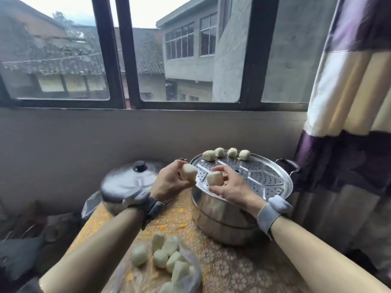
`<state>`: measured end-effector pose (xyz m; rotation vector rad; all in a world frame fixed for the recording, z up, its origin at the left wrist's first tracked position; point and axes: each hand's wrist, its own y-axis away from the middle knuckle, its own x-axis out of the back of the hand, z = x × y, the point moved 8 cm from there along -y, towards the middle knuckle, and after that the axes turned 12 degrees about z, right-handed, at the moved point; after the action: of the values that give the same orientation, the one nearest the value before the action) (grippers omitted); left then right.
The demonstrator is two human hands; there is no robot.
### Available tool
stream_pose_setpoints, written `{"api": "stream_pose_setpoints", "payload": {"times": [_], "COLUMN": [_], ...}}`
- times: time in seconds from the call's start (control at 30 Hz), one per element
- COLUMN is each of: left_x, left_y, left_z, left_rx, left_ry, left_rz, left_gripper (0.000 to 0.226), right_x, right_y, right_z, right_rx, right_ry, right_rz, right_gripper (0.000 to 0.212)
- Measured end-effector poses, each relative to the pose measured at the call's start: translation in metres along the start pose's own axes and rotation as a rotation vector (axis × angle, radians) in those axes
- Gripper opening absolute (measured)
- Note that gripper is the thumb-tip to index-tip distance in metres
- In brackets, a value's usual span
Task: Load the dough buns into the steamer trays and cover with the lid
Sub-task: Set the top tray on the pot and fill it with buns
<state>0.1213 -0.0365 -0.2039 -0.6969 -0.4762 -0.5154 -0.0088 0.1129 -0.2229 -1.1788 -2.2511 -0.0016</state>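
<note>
The lid lies left of the steamer tray, apart from it. A plastic bag of buns sits on the table at the tray's near left, its heap too jumbled to count. The left hand pinches one bun between thumb and curled fingers, just outside the tray's left rim. The right hand grips a second bun the same way, over the tray's left edge. Four buns line the tray's far rim; the rest of its perforated floor is bare. A curtain hangs close on the tray's right.
</note>
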Motion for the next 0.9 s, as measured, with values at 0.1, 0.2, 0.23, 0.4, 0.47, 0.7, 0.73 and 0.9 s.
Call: {"api": "stream_pose_setpoints", "payload": {"times": [0.1,0.2,0.23,0.4,0.47,0.7,0.73,0.9], "left_x": [-0.035,-0.066,-0.078,-0.111,-0.115,-0.136,-0.136,-0.137], "left_y": [-0.029,-0.051,-0.062,-0.103,-0.111,-0.130,-0.130,-0.129], "left_z": [0.016,0.015,0.015,-0.005,-0.013,-0.038,-0.039,-0.037], "left_rx": [0.006,-0.020,-0.033,-0.033,-0.041,0.025,0.032,0.029], "left_ry": [0.006,-0.138,-0.232,-0.606,-0.687,-0.667,-0.657,-0.717], "left_rz": [-0.022,-0.089,-0.093,-0.096,-0.083,-0.086,-0.086,-0.041], "left_gripper": [0.060,0.059,0.059,0.056,0.053,0.042,0.041,0.048], "right_x": [0.040,0.067,0.076,0.098,0.098,0.098,0.097,0.092], "right_y": [-0.030,-0.053,-0.065,-0.106,-0.119,-0.163,-0.166,-0.173], "right_z": [0.029,0.056,0.068,0.109,0.117,0.150,0.155,0.164], "right_rx": [-0.055,-0.090,-0.105,-0.161,-0.172,-0.234,-0.250,-0.277], "right_ry": [0.058,0.194,0.233,0.363,0.378,0.448,0.448,0.503], "right_rz": [0.113,0.186,0.207,0.310,0.338,0.421,0.436,0.426], "right_gripper": [0.051,0.050,0.046,0.043,0.041,0.042,0.044,0.050]}}
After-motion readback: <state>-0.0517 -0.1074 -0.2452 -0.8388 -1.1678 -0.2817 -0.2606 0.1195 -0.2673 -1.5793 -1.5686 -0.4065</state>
